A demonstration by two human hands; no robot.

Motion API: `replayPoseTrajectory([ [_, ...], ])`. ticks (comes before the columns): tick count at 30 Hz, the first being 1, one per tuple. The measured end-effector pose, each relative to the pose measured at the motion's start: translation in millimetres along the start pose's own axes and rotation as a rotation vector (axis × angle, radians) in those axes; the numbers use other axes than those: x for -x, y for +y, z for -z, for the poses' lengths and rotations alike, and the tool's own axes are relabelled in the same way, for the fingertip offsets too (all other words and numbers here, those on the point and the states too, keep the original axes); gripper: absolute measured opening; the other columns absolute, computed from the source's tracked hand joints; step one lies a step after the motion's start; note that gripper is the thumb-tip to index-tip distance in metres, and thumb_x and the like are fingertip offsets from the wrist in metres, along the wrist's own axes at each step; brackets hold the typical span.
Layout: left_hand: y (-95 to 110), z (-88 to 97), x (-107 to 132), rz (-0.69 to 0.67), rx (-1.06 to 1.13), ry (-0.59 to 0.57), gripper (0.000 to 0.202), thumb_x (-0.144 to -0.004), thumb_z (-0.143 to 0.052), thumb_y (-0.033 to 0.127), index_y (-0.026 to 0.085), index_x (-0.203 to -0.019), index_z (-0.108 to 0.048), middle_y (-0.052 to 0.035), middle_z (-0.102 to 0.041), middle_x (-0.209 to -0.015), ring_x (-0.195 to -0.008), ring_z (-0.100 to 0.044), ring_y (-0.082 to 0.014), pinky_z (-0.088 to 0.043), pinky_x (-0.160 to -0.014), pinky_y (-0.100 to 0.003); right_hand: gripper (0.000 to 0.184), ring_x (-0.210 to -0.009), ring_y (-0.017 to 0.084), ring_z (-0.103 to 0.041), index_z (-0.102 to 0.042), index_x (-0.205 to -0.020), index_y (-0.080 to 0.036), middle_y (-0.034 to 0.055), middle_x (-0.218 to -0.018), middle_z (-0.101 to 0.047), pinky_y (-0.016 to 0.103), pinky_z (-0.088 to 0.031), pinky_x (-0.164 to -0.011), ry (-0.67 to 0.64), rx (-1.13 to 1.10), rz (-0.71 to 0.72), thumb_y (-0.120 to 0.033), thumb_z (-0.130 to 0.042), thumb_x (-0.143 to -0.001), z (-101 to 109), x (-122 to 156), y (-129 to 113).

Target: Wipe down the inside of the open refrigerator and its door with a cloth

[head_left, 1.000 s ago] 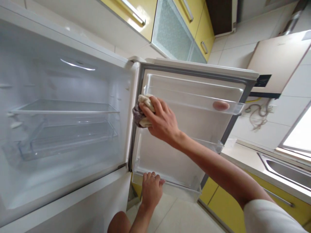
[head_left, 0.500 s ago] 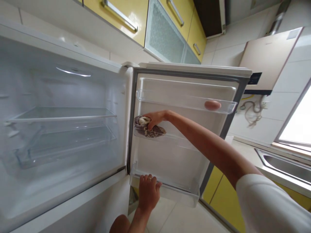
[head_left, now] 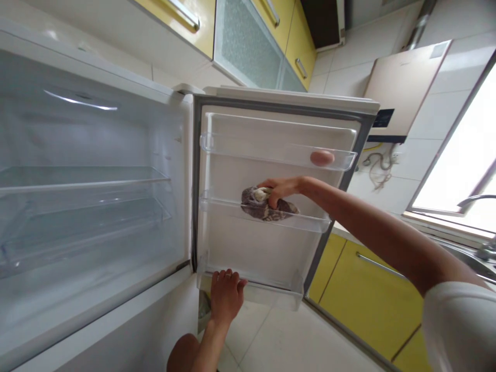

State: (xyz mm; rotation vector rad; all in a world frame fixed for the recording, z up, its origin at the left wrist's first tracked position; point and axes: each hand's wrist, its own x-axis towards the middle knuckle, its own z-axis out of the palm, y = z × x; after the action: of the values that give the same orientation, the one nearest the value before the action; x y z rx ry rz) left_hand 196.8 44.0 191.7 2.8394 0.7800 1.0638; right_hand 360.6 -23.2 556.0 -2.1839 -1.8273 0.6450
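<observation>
My right hand point(head_left: 282, 190) grips a bunched grey-brown patterned cloth point(head_left: 256, 206), pressed into the middle clear shelf point(head_left: 310, 223) of the open refrigerator door point(head_left: 248, 248). The shelf's front wall partly covers the cloth. Lower down, my left hand point(head_left: 227, 294) has its fingers hooked over the rim of the bottom door shelf point(head_left: 267, 295); a ring shows on one finger. An egg point(head_left: 322, 157) lies toward the right end of the top door shelf point(head_left: 263, 149).
At left is the refrigerator compartment point(head_left: 96, 237) with glass shelves point(head_left: 81, 178). Yellow cabinets point(head_left: 368, 289) stand behind the door at right, below a sink point(head_left: 465, 258) with a faucet point(head_left: 486, 250). A water heater point(head_left: 406, 88) hangs on the wall.
My right hand and the cloth have moved right along the middle door shelf, away from the hinge side. My left hand stays on the bottom shelf rim. The view has shifted slightly right.
</observation>
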Motion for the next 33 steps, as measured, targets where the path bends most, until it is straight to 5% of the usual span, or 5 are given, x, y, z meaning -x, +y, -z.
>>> replayPoseTrajectory([
  [6,2.8,9.3,-2.8,0.011,-0.024,-0.071,0.031,-0.100,-0.045,0.031,0.017,-0.093,-0.073,-0.0104,-0.073,-0.097,-0.097,-0.062,-0.0288,-0.037,-0.096,-0.047,0.045,-0.072,0.018,-0.064,-0.070,-0.095,-0.021,-0.0016,-0.081,-0.071,0.024,-0.046,-0.057,0.062,0.335,-0.183,-0.014,-0.068,-0.051,12.5,71.2,33.3],
  [10,1.0,9.0,-1.8,0.002,-0.009,-0.081,0.034,-0.101,-0.043,0.031,0.018,-0.093,-0.073,-0.0103,-0.073,-0.096,-0.097,-0.063,-0.0285,-0.037,-0.096,-0.047,0.061,-0.091,0.023,-0.068,-0.070,-0.115,-0.020,0.0076,-0.110,-0.071,0.029,-0.052,-0.073,0.160,0.634,-0.169,-0.011,-0.069,-0.055,9.4,93.7,45.6],
  [15,-0.6,9.4,-0.7,-0.012,0.059,-0.066,0.034,-0.102,-0.044,0.032,0.017,-0.093,-0.073,-0.0094,-0.074,-0.097,-0.098,-0.064,-0.0281,-0.038,-0.099,-0.048,0.078,-0.105,0.026,-0.067,-0.053,-0.145,-0.028,0.0116,-0.133,-0.062,0.031,-0.050,-0.074,0.224,0.951,-0.089,-0.009,-0.063,-0.069,-4.2,96.2,43.3],
  [24,6.3,14.3,-7.4,0.036,0.072,-0.133,0.034,-0.102,-0.046,0.032,0.017,-0.093,-0.075,-0.0106,-0.075,-0.099,-0.101,-0.066,-0.0286,-0.039,-0.099,-0.048,0.062,-0.114,0.028,-0.060,-0.042,-0.152,-0.027,0.0157,-0.146,-0.054,0.034,-0.049,-0.078,0.449,1.204,0.117,-0.017,-0.053,-0.093,-18.7,91.5,75.9],
  [33,11.3,12.9,-12.8,0.067,0.032,-0.206,0.033,-0.101,-0.046,0.031,0.016,-0.099,-0.076,-0.0111,-0.075,-0.103,-0.105,-0.065,-0.0307,-0.039,-0.101,-0.050,0.068,-0.108,0.028,-0.061,-0.042,-0.152,-0.028,0.0167,-0.139,-0.057,0.028,-0.044,-0.066,0.649,1.116,0.140,-0.041,-0.064,-0.089,-19.0,78.9,84.6],
])
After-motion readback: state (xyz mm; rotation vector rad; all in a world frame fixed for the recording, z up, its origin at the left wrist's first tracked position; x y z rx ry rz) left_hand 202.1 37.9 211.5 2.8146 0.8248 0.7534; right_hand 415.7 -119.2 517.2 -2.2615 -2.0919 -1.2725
